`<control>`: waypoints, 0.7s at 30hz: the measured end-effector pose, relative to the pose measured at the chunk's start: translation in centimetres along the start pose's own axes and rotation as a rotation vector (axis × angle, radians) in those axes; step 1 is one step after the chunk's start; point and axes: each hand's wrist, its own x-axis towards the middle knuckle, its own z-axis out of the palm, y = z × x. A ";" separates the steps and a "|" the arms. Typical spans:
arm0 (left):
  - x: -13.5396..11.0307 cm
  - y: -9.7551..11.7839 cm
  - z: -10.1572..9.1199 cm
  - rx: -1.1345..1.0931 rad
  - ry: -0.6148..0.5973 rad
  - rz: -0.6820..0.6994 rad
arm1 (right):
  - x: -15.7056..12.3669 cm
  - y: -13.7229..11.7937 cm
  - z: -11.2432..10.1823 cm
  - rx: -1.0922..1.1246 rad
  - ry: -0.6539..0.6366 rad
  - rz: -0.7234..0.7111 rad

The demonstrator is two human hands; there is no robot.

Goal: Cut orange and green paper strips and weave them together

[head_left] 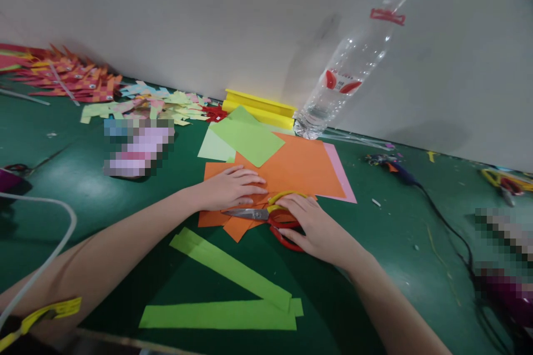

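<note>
My left hand (235,187) lies flat on the orange paper (295,163), fingers stretched to the right. In my right hand (306,219) is a pair of scissors (254,213) with red and yellow handles; their blades point left, just below my left fingers. Smaller orange pieces (238,228) lie beneath the blades. A light green sheet (250,136) overlaps the orange paper at the back, and a pink sheet (343,175) shows from under its right side. Nearer to me, green paper strips (225,315) rest on the table, one slanting across another.
Behind the sheets stand a yellow folded piece (260,110) and a clear plastic bottle (333,83) by the wall. Paper scraps (162,104) and red-orange woven paper shapes (79,77) lie at the back left. A dark-handled tool (402,172) with a black cord is at right.
</note>
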 end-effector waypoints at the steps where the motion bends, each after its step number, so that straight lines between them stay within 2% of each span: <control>1: 0.0 0.0 0.0 -0.001 0.001 0.000 | 0.0 0.0 0.0 0.010 -0.005 -0.006; 14: 0.0 0.0 -0.2 -0.059 -0.001 -0.012 | -0.2 -0.7 0.1 0.067 -0.009 -0.009; 18: 0.0 0.0 -0.2 -0.134 0.049 -0.049 | -0.7 -0.3 0.0 0.132 0.006 0.010; 21: -0.2 -0.2 -0.1 -0.247 0.137 -0.097 | -1.3 0.8 -0.5 0.203 0.050 0.072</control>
